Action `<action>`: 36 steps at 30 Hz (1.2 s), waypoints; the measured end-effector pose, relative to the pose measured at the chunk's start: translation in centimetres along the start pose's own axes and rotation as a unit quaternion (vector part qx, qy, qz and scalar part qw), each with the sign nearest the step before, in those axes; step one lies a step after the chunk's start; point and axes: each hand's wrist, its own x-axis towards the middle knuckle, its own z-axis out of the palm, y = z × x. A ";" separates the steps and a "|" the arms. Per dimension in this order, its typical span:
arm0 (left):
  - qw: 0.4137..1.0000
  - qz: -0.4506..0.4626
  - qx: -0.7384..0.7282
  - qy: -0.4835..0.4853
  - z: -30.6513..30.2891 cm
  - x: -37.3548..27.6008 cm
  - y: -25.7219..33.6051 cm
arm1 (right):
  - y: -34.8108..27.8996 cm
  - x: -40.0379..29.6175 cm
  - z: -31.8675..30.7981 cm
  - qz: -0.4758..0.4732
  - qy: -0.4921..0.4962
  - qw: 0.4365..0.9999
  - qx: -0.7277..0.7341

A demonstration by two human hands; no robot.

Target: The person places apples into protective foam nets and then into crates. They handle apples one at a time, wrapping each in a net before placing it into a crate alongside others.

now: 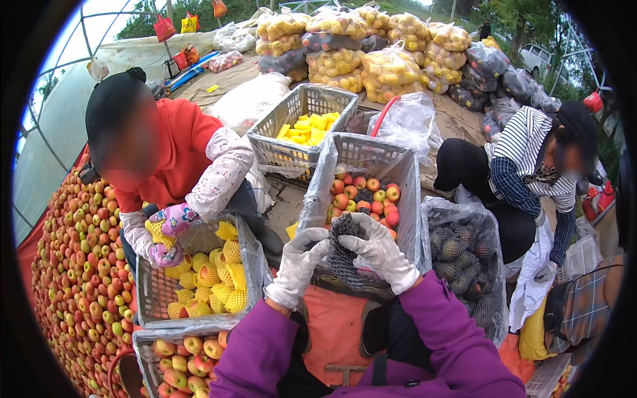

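Note:
My left hand (301, 266), in a white glove, pinches the left edge of a dark grey foam net sleeve (344, 256). On the sleeve's other side, my right hand (380, 246), gloved alike, grips its upper edge. Whether anything is inside the sleeve I cannot tell. Just beyond my hands stands a plastic-lined crate (415, 199) of loose red and yellow apples (368, 199), with a few dark nets among them. To the right, another lined crate (499, 278) holds apples in dark foam nets (460, 248).
At left, a person's gloved hands (171, 229) hold a yellow net over a crate (144, 298) of yellow-netted apples. Another crate (142, 343) of apples is below, beside a large apple heap (84, 263). Another person (527, 164) crouches right. Bagged fruit (338, 54) is stacked behind.

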 end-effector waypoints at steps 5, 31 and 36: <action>0.993 -0.014 -0.115 -0.010 -0.1 0.2 -0.3 | -0.5 -0.1 -0.4 0.036 -0.029 0.998 -0.039; 0.803 0.264 0.531 -0.064 0.3 -0.4 -0.1 | -2.4 -1.6 -2.0 -0.008 -0.153 0.987 -0.043; 0.877 0.200 0.434 -0.050 1.1 -0.6 -0.7 | -2.7 -2.6 -2.0 -0.072 -0.101 0.984 -0.128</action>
